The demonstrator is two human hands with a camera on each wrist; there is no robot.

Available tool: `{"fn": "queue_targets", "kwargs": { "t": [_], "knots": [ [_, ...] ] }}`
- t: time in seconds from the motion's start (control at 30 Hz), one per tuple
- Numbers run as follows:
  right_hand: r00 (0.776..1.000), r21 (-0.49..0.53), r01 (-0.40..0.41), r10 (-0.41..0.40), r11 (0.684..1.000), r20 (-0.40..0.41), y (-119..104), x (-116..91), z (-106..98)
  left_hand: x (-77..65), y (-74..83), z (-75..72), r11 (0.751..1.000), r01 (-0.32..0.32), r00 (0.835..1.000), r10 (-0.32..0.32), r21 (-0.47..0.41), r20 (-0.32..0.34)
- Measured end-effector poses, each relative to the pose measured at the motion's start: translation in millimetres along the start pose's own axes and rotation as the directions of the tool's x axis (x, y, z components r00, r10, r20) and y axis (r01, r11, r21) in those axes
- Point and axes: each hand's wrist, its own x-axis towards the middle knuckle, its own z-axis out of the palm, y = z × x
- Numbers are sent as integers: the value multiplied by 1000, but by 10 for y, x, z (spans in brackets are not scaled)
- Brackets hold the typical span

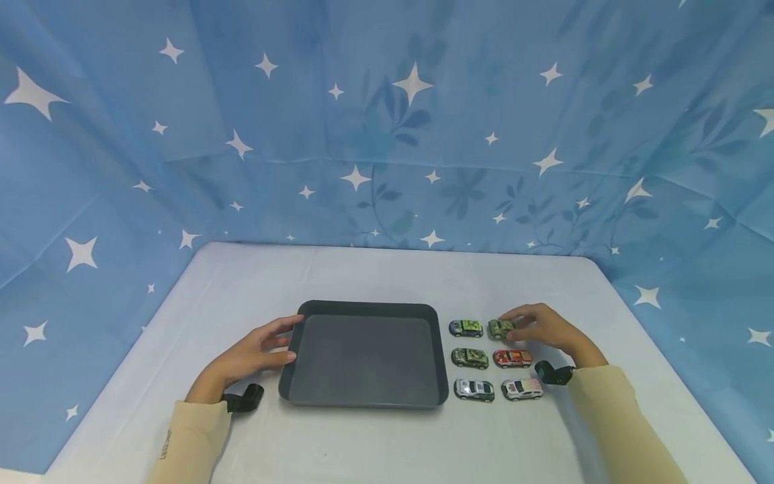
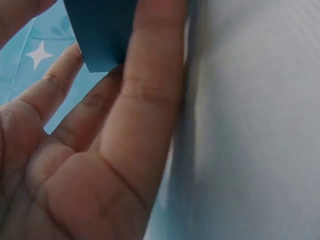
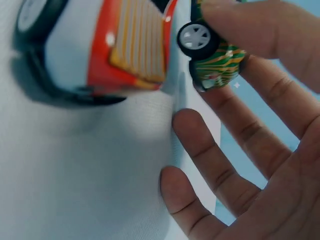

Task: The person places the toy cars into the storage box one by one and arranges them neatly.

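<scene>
My right hand [image 1: 547,328] pinches a green striped toy car [image 1: 500,328] between thumb and fingers at the back of a group of toy cars. In the right wrist view the thumb lies over this car, by its wheel [image 3: 195,36], while the lower fingers spread away from it. At the left, my left hand [image 1: 256,349] rests its fingertips and thumb against the left rim of a dark grey tray [image 1: 363,401]. The left wrist view shows extended fingers along the tray's outer wall [image 2: 102,35].
Beside the tray's right edge are a blue-green car [image 1: 465,328], a camouflage car [image 1: 469,357], a red-orange car [image 1: 512,358], a silver car [image 1: 474,389] and a white car [image 1: 522,388]. All stand on a white-covered table [image 1: 387,444]. Behind hangs a blue starred curtain [image 1: 387,134].
</scene>
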Motion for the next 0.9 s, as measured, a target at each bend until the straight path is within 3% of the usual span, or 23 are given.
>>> {"fn": "queue_targets", "kwargs": {
  "t": [0.2,0.4,0.7,0.9],
  "knots": [
    [999,78,51,-52,996,7,15,-18,35,-23,-40,0,1000,-1,1000,2,-21,15],
    [992,100,124,-121,987,-38,-1,-64,45,-20,-62,7,999,-9,1000,10,-52,24],
    [985,103,155,-146,983,-88,-155,-144,52,0,-29,-14,1000,4,1000,-3,-16,26],
    [981,134,179,-167,975,-97,-203,-154,80,18,-23,-15,999,8,1000,-7,-43,22]
  ]
}}
